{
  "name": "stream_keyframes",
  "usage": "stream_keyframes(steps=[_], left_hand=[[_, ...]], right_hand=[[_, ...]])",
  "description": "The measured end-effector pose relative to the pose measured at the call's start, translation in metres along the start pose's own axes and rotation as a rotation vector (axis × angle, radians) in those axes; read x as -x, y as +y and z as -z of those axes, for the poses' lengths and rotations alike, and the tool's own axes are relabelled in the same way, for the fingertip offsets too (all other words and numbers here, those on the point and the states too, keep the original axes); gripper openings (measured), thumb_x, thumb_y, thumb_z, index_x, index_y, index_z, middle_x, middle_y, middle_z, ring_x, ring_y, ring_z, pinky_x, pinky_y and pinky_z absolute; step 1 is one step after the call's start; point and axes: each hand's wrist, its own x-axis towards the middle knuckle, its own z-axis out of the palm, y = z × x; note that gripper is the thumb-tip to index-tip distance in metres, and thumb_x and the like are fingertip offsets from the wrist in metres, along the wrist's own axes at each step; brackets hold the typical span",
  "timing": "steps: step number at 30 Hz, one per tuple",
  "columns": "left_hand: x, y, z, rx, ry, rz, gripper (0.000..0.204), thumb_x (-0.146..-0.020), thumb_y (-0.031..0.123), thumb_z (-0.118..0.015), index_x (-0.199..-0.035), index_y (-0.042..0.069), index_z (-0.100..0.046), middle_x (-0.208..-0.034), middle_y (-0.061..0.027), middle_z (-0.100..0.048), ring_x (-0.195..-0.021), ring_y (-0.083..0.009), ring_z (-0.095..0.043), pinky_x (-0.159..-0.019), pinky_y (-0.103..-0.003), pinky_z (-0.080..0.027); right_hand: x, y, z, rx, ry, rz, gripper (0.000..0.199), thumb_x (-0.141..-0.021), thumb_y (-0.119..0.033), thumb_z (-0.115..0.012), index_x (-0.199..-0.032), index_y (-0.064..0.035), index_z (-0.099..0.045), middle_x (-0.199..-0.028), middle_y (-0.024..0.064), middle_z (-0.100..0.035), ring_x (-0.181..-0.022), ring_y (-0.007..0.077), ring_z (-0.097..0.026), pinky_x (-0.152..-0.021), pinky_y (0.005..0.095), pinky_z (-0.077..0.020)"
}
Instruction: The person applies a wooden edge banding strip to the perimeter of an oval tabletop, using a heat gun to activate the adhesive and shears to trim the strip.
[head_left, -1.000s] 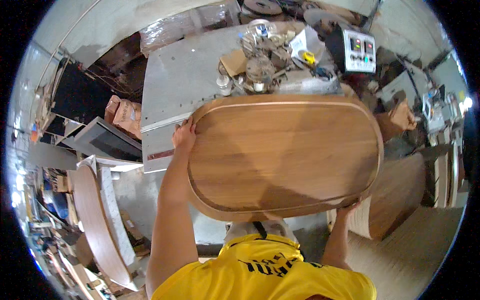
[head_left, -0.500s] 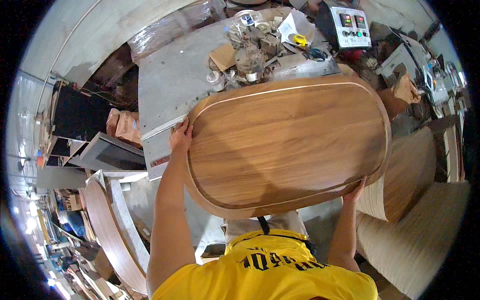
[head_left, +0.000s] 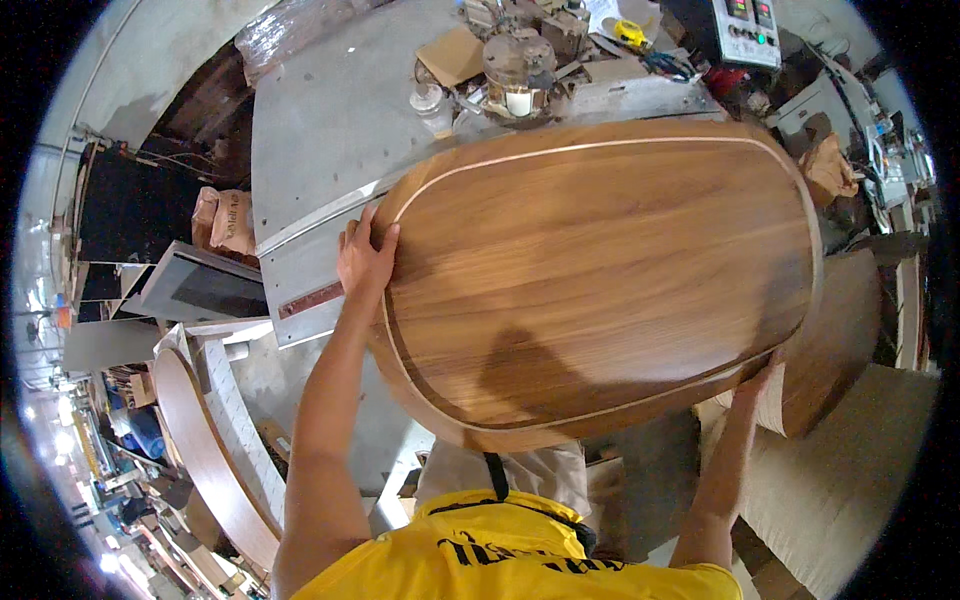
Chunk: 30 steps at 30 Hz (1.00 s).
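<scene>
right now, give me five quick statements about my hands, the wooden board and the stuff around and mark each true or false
1. The left hand is on the left edge of the wooden board. True.
2. The right hand is on the far edge of the wooden board. False: it is at the near edge, toward the right end.
3. The wooden board has rounded corners. True.
4. The shirt is blue. False: it is yellow.
5. A brown sack is left of the grey table. True.

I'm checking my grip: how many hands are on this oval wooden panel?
2: left hand at the left edge of the oval wooden panel; right hand, partly hidden, at the lower right edge.
</scene>
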Motion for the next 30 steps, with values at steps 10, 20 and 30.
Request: stream_keyframes(steps=[10, 20, 30], left_hand=[[-0.01, -0.022, 0.012, -0.064, -0.056, 0.057, 0.054, -0.093, 0.047, -0.065, -0.137, 0.015, -0.063, -0.112, -0.0122, -0.063, -0.114, -0.0332, -0.058, -0.097, -0.045, -0.05], [-0.035, -0.053, 0.023, -0.089, -0.063, -0.009, 0.05, -0.091, 0.042, -0.068, -0.133, 0.015, -0.066, -0.117, -0.0083, -0.063, -0.111, -0.0308, -0.059, -0.096, -0.043, -0.051], [-0.137, 0.022, -0.01, 0.279, -0.13, -0.61, 0.065, -0.084, 0.04, -0.08, -0.135, 0.007, -0.059, -0.135, -0.0213, -0.058, -0.128, -0.0385, -0.052, -0.111, -0.047, -0.042]], right_hand=[[-0.002, -0.003, -0.013, 0.047, -0.052, -0.138, 0.034, -0.103, -0.043, -0.057, -0.119, -0.0136, -0.063, -0.1, 0.0025, -0.067, -0.089, 0.0199, -0.065, -0.075, 0.0354, -0.056], [0.055, 0.01, -0.093, 0.014, 0.187, -0.111, 0.031, -0.098, -0.045, -0.064, -0.103, -0.0144, -0.066, -0.081, 0.0024, -0.066, -0.067, 0.0212, -0.062, -0.06, 0.0366, -0.0532], [0.128, 0.031, -0.098, -0.136, -0.169, -0.182, 0.028, -0.099, -0.037, -0.065, -0.107, -0.0107, -0.072, -0.093, 0.0012, -0.071, -0.075, 0.0154, -0.065, -0.061, 0.031, -0.0554]])
